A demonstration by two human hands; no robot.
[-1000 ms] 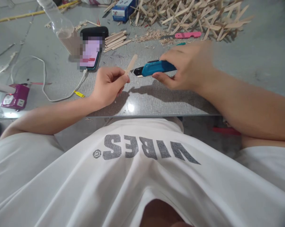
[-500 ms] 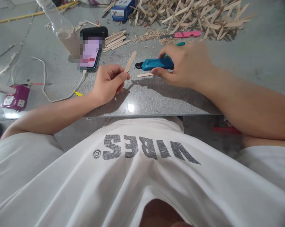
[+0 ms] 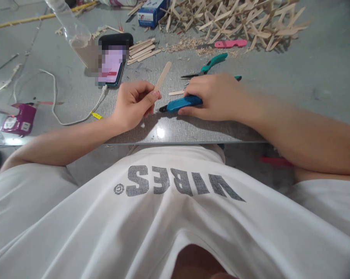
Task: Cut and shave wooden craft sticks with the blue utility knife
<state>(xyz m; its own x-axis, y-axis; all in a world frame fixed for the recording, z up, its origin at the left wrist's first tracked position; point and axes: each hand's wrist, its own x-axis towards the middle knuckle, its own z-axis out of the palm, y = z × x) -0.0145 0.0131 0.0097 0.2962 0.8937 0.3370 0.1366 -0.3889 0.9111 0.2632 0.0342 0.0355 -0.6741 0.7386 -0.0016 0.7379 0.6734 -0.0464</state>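
Between thumb and fingers, my left hand [image 3: 138, 101] pinches a wooden craft stick [image 3: 163, 75] that points up and away from me. My right hand [image 3: 211, 97] is closed on a blue utility knife [image 3: 184, 104], low over the table near its front edge, the black tip toward the left. Just beyond the knife lies another craft stick [image 3: 175, 93], partly hidden by my right fingers. Green-handled pliers [image 3: 214, 63] rest behind that hand, which covers part of them.
A glued lattice of sticks [image 3: 235, 19] fills the back right. Before it lie shavings [image 3: 186, 44] and a pink-handled blade [image 3: 230, 43]. Loose sticks [image 3: 143, 50], a phone [image 3: 112, 66] on a white cable [image 3: 54, 104], a bottle [image 3: 76, 37] and a blue box [image 3: 151, 13] stand behind my left hand.
My right hand has brought the utility knife toward me and slightly left, uncovering more of the pliers. The left hand with its craft stick has barely shifted.
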